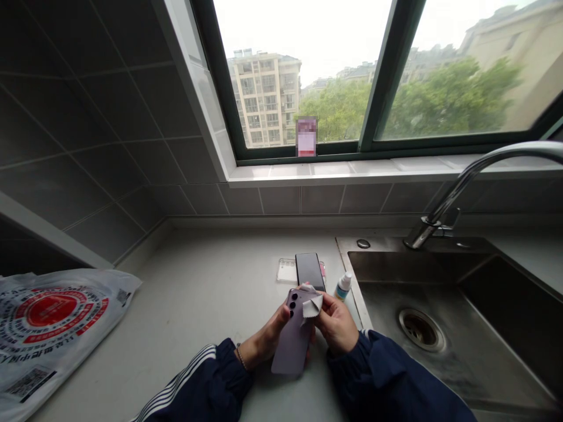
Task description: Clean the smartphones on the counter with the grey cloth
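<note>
My left hand [268, 334] is closed around a light purple smartphone [291, 346], its back and camera lenses turned up towards me. Pinched in the fingers of my right hand [338, 323] is a small grey-white cleaning cloth [312, 306], pressed against the phone's upper right edge. Just beyond lies a second phone [309, 268] with a dark screen. A clear phone case [287, 270] sits to its left, partly covered by it, and a bit of pink shows at its right. Beside my right hand stands a small white-capped spray bottle [343, 286].
On the right is a steel sink [355, 293] with a curved chrome faucet [440, 199]. A printed white plastic bag [88, 287] lies on the pale counter [197, 281] at the left. Behind the counter are a tiled wall and a window [338, 88], with a blurred pink item [307, 138] on its sill.
</note>
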`<state>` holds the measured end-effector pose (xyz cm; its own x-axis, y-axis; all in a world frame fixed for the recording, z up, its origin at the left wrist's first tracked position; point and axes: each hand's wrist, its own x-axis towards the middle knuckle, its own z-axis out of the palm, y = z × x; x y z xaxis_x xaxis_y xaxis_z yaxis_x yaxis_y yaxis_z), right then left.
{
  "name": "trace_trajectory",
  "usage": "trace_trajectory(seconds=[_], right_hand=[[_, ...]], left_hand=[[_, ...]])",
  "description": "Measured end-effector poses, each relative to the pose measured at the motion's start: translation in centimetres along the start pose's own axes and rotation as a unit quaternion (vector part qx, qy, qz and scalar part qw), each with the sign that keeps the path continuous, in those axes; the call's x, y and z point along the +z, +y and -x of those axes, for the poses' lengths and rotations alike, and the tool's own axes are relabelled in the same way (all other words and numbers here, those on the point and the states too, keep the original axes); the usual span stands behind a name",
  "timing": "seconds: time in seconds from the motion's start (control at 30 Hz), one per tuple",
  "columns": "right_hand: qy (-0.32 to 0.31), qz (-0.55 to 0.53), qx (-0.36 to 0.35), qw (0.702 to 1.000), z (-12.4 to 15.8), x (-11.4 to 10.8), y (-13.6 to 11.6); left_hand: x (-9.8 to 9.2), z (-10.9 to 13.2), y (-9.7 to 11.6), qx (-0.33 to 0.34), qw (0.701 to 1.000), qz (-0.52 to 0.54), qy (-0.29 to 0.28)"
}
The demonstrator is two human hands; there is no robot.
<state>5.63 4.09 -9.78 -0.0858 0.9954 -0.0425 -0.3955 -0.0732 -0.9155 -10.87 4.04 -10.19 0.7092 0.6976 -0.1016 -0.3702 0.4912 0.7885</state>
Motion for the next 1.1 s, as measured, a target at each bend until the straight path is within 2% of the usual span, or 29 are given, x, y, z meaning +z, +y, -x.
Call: trace_trajectory(seconds=[0.17,0.3,0.57,0.67,0.8,0.93,1.1], right_hand=[[0.019,0.022,-0.014,0.999,0.0,-0.3,-0.1],[0.009,0.035,-0.016,0.999,-0.1,-0.3,-0.3],[-0.047,0.042,-0.025,0.998,-0.1,-0.8,0.2],[-0.044,0.047,-0.034,0.997,-0.1,-0.9,0.7],[-0.011,0.069,-0.059,0.996,-0.3,-1.0,1.0],[0.008,0.102,-0.089,0.991,-0.1,-0.6,0.5],[0.027,0.161,-0.143,0.976,0.5,0.0,-0.2]], left_hand=[[-0.1,0.0,-0.5,-0.019,0.999,0.019,-0.017],[-0.3,0.0,-0.5,-0.066,0.997,0.029,-0.016],[0.1,0.8,2.3,-0.180,0.983,0.034,-0.031],[0.2,1.1,2.7,-0.174,0.984,0.017,-0.024],[0.3,1.0,2.4,-0.139,0.990,-0.007,0.022],[0.3,0.9,2.2,-0.129,0.991,-0.014,0.024],[0.2,0.9,1.9,-0.176,0.984,0.009,0.029]])
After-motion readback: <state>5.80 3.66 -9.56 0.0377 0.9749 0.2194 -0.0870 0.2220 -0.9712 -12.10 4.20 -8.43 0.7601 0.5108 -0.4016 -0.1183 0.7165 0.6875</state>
